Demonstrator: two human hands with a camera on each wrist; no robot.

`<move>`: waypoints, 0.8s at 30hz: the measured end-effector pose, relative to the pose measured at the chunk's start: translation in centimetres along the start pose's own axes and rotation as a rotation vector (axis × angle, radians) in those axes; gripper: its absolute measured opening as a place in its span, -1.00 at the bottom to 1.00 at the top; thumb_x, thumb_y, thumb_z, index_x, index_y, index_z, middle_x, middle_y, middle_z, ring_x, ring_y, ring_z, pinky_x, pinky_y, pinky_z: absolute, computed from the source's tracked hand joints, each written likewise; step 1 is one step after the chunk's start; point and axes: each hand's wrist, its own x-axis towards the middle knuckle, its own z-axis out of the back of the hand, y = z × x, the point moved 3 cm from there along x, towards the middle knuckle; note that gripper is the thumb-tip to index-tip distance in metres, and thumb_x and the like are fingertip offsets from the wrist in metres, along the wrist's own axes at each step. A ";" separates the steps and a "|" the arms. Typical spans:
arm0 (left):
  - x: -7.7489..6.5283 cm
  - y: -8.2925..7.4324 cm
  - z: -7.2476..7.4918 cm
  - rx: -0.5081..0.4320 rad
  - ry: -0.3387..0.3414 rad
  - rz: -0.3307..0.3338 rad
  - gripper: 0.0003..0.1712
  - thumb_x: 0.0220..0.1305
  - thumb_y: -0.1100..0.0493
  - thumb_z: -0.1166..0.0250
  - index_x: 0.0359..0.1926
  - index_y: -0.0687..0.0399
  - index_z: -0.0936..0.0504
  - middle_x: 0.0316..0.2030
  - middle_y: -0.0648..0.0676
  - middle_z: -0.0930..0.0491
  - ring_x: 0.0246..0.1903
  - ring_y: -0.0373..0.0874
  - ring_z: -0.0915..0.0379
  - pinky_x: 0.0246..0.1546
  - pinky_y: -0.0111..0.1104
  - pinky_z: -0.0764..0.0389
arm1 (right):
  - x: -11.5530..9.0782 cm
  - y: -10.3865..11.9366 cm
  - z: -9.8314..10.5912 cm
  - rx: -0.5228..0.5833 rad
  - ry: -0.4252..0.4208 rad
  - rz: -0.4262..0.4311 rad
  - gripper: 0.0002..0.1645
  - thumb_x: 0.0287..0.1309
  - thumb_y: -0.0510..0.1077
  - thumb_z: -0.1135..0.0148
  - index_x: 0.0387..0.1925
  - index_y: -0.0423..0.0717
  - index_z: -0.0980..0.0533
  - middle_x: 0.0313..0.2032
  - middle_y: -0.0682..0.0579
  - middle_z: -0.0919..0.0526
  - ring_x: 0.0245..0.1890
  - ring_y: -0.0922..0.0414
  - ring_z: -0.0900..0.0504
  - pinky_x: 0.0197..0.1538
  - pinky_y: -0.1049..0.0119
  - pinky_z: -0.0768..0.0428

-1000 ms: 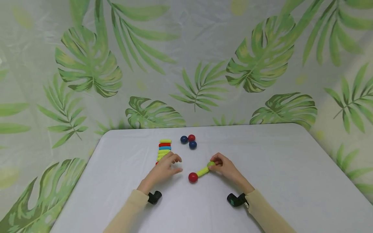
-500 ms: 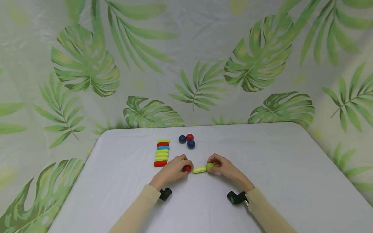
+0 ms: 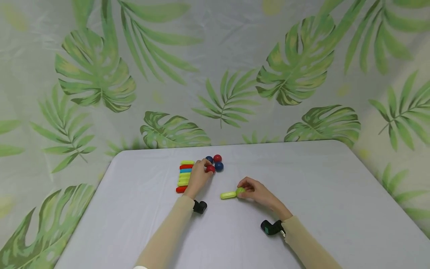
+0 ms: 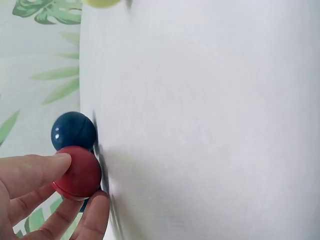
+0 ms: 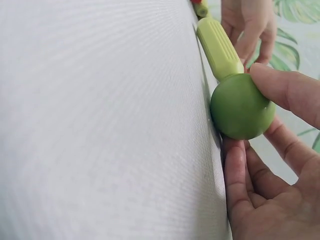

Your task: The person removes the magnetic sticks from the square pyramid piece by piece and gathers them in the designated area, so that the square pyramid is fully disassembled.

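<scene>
In the head view my left hand [image 3: 199,178] pinches a red ball [image 3: 210,169] beside the group of balls at the back. The left wrist view shows thumb and fingertips around that ball, with a dark blue ball [image 4: 74,131] right behind it. My right hand [image 3: 256,192] holds a green ball [image 3: 240,191] low over the table. A yellow-green ribbed rod [image 3: 228,195] meets the green ball end-on, pointing left. In the right wrist view the thumb lies on the green ball [image 5: 242,106] and the rod [image 5: 219,47] extends from it.
Several short rods [image 3: 184,181], yellow-green, red and blue, lie in a column left of my left hand, which partly covers them. Another red ball [image 3: 217,158] and two dark blue balls, one at the front [image 3: 219,166], sit together near the white table's [image 3: 302,179] back edge.
My left hand took hold of the red ball at the rod's left end, pulled it off and carried it back to the other balls. The rod swung nearly level; my right hand kept the green ball.
</scene>
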 end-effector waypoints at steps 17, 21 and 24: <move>-4.8 -3.5 -3.0 0.117 0.488 -0.288 -0.76 0.22 0.29 -0.30 -0.08 0.05 -0.56 -0.19 -0.01 -0.57 -0.19 -0.18 -0.46 -0.09 -0.38 -0.50 | 0.0 -0.1 0.3 -0.002 -0.011 0.014 -0.68 0.15 -0.17 -0.33 -0.10 -0.23 -0.50 -0.19 -0.08 -0.55 -0.19 0.08 -0.48 -0.11 0.33 -0.46; -4.9 -3.9 -3.5 0.199 0.439 -0.284 -0.80 0.18 0.32 -0.34 -0.18 0.03 -0.59 -0.33 -0.03 -0.58 -0.33 -0.24 -0.44 -0.22 -0.45 -0.51 | 0.1 0.0 0.2 0.001 0.014 0.043 -0.67 0.17 -0.17 -0.31 -0.08 -0.26 -0.48 -0.18 -0.11 -0.55 -0.20 0.07 -0.47 -0.13 0.32 -0.46; -4.8 -3.8 -3.4 0.238 0.402 -0.270 -0.82 0.18 0.30 -0.34 -0.19 0.05 -0.60 -0.34 -0.02 -0.57 -0.35 -0.22 -0.45 -0.25 -0.43 -0.52 | 0.1 0.1 0.2 0.000 0.011 0.039 -0.68 0.16 -0.17 -0.31 -0.10 -0.25 -0.48 -0.19 -0.10 -0.54 -0.20 0.06 -0.47 -0.13 0.32 -0.46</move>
